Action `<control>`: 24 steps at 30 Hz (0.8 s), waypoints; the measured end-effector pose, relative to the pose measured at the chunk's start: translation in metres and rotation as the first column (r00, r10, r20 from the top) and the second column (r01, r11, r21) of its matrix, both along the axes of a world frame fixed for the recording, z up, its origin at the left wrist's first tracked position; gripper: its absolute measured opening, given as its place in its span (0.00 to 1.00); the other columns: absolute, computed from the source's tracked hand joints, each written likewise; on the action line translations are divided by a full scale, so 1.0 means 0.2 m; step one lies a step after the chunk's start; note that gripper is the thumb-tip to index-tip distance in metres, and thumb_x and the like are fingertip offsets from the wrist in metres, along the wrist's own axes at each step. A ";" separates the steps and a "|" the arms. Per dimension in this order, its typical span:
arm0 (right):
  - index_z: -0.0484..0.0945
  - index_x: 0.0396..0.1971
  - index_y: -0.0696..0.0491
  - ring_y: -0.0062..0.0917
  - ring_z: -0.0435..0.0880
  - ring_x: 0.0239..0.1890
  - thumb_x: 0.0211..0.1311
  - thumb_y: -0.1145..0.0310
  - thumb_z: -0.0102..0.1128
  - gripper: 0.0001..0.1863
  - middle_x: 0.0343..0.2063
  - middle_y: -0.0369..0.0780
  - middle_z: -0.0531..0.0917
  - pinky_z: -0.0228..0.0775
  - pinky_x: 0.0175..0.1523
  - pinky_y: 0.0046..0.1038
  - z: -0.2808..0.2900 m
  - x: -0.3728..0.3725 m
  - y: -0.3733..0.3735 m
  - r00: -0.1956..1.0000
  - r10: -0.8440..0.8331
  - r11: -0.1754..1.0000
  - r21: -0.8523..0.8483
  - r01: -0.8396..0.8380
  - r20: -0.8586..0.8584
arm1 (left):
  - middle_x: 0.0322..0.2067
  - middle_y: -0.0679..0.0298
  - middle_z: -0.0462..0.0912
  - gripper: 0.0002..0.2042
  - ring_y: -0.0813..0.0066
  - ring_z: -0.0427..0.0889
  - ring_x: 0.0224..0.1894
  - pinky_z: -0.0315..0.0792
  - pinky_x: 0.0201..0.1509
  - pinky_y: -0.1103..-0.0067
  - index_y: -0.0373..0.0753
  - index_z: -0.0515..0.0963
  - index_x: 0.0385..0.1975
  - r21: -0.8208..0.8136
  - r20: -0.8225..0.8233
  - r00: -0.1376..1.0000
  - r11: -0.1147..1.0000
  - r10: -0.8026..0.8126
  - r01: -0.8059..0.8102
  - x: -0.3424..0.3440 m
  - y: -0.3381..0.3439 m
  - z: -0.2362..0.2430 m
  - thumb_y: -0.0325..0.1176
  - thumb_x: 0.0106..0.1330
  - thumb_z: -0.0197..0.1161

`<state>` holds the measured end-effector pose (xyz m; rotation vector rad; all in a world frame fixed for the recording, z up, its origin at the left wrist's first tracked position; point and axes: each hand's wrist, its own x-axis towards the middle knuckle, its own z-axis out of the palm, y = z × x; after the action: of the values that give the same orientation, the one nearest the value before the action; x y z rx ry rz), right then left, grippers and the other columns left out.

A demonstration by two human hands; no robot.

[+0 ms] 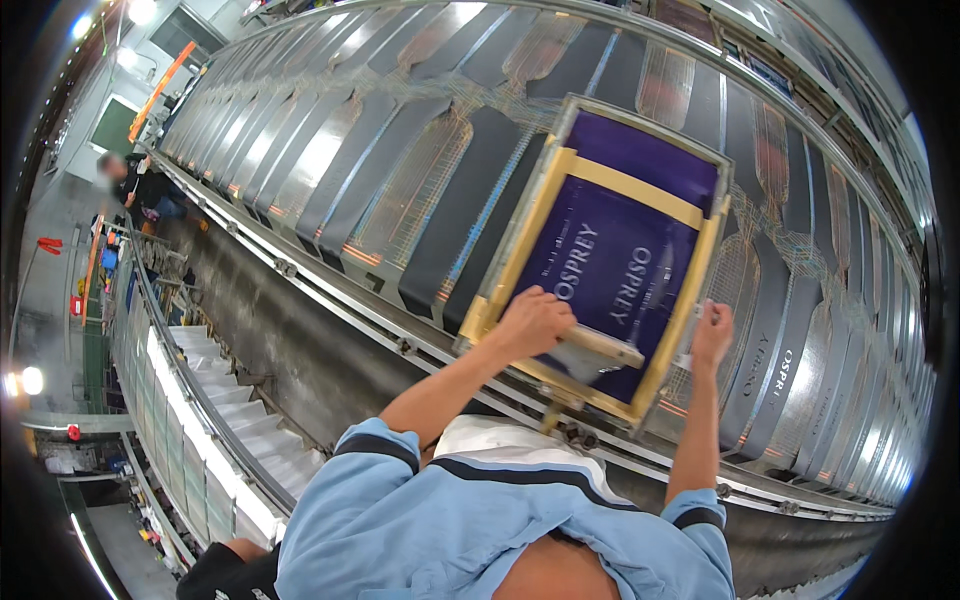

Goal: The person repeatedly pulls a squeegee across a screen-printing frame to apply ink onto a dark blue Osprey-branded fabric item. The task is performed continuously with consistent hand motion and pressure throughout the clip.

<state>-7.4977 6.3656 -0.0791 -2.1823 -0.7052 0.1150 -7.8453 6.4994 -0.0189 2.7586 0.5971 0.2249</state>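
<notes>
A screen-printing frame (722, 172) with purple mesh and yellow tape along its inner sides lies tilted on the long printing table (330, 215). Pale lettering shows in its mesh. My left hand (535, 322) is closed round one end of a squeegee (607, 346) with a pale wooden handle, near the frame's lower end. Clear or whitish wet material shows beside the squeegee's blade. Just off the frame's right side is my right hand (712, 337), its fingers curled together. What it pinches, if anything, is too small to make out.
Dark cut fabric panels (480, 170) lie in rows along the table, some right of the frame with printed lettering. A metal rail (330, 268) with clamps edges the near side. White sheets (215, 375) hang on a rack at left. Another person (140, 190) stands far left.
</notes>
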 end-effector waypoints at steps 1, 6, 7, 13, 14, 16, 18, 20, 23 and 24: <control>0.80 0.36 0.57 0.26 0.80 0.33 0.73 0.60 0.62 0.14 0.31 0.41 0.84 0.72 0.41 0.33 -0.07 -0.10 0.08 0.999 0.017 1.000 -0.010 -0.017 -0.040 | 0.36 0.73 0.85 0.15 0.71 0.83 0.43 0.69 0.53 0.72 0.48 0.86 0.37 0.020 0.002 1.000 1.000 -0.009 0.009 -0.11 0.11 0.00 0.34 0.47 0.73; 0.77 0.37 0.56 0.33 0.82 0.31 0.72 0.58 0.62 0.14 0.28 0.43 0.83 0.73 0.41 0.34 -0.04 -0.79 0.58 0.983 0.058 0.987 0.159 -0.030 -0.173 | 0.38 0.74 0.87 0.17 0.71 0.81 0.41 0.69 0.53 0.72 0.46 0.85 0.37 0.059 0.064 0.998 0.998 -0.025 0.021 -0.71 0.52 0.08 0.31 0.43 0.75; 0.77 0.36 0.56 0.33 0.82 0.30 0.72 0.58 0.61 0.14 0.28 0.44 0.82 0.73 0.41 0.34 -0.05 -0.86 0.64 0.988 0.053 0.989 0.142 -0.032 -0.148 | 0.39 0.74 0.87 0.18 0.71 0.81 0.41 0.69 0.52 0.72 0.46 0.85 0.37 0.083 0.079 0.996 0.996 -0.034 0.028 -0.80 0.57 0.09 0.30 0.42 0.75; 0.77 0.35 0.55 0.39 0.83 0.29 0.72 0.59 0.60 0.13 0.27 0.44 0.83 0.72 0.39 0.37 -0.04 -1.11 0.82 0.989 0.014 0.997 0.083 -0.001 -0.148 | 0.41 0.73 0.88 0.21 0.72 0.82 0.39 0.71 0.49 0.73 0.45 0.85 0.38 0.110 0.050 0.997 0.992 -0.066 0.061 -1.28 0.52 0.07 0.27 0.37 0.74; 0.77 0.36 0.55 0.40 0.83 0.29 0.72 0.60 0.60 0.13 0.27 0.44 0.83 0.73 0.39 0.37 -0.03 -1.11 0.83 0.988 -0.005 0.997 0.074 0.017 -0.152 | 0.41 0.73 0.88 0.21 0.72 0.82 0.38 0.71 0.49 0.73 0.45 0.84 0.37 0.109 0.052 0.996 0.992 -0.075 0.069 -1.33 0.53 0.06 0.26 0.38 0.73; 0.78 0.36 0.55 0.42 0.84 0.30 0.72 0.60 0.61 0.13 0.27 0.45 0.83 0.73 0.39 0.39 -0.06 -1.11 0.84 0.992 -0.016 0.999 0.037 0.021 -0.121 | 0.41 0.72 0.87 0.20 0.71 0.82 0.38 0.71 0.49 0.72 0.44 0.84 0.37 0.108 0.067 0.994 0.991 -0.085 0.077 -1.37 0.51 -0.01 0.26 0.38 0.73; 0.78 0.36 0.54 0.46 0.85 0.32 0.71 0.60 0.61 0.12 0.27 0.47 0.83 0.73 0.40 0.40 -0.10 -1.09 0.86 0.996 -0.028 1.000 -0.003 0.028 -0.082 | 0.41 0.72 0.87 0.18 0.72 0.82 0.39 0.71 0.48 0.72 0.44 0.83 0.36 0.099 0.086 0.992 0.991 -0.097 0.089 -1.36 0.55 -0.05 0.25 0.40 0.71; 0.78 0.35 0.54 0.49 0.85 0.35 0.71 0.60 0.61 0.12 0.28 0.48 0.84 0.74 0.41 0.42 -0.13 -1.10 0.88 0.999 -0.027 0.999 -0.042 0.025 -0.041 | 0.40 0.72 0.87 0.17 0.72 0.82 0.39 0.71 0.48 0.72 0.44 0.83 0.36 0.100 0.103 0.988 0.990 -0.112 0.101 -1.32 0.62 -0.08 0.25 0.41 0.70; 0.78 0.36 0.54 0.54 0.84 0.37 0.71 0.59 0.61 0.13 0.29 0.51 0.84 0.73 0.43 0.46 -0.12 -1.09 0.87 0.997 -0.012 0.995 -0.095 0.005 -0.072 | 0.38 0.70 0.86 0.14 0.69 0.82 0.39 0.69 0.49 0.70 0.43 0.82 0.35 0.112 0.123 0.984 0.987 -0.130 0.117 -1.16 0.81 -0.11 0.25 0.45 0.69; 0.78 0.36 0.54 0.54 0.84 0.37 0.71 0.59 0.61 0.13 0.29 0.51 0.84 0.73 0.43 0.47 -0.08 -1.10 0.88 0.997 0.003 0.993 -0.117 -0.012 -0.080 | 0.37 0.69 0.85 0.13 0.68 0.81 0.39 0.69 0.49 0.70 0.43 0.81 0.34 0.111 0.122 0.984 0.987 -0.127 0.114 -1.09 0.89 -0.11 0.25 0.46 0.68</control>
<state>-7.7167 6.5423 -0.0943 -2.2732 -0.6765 0.2515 -8.0639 6.6780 -0.0409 2.8407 0.3938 0.4129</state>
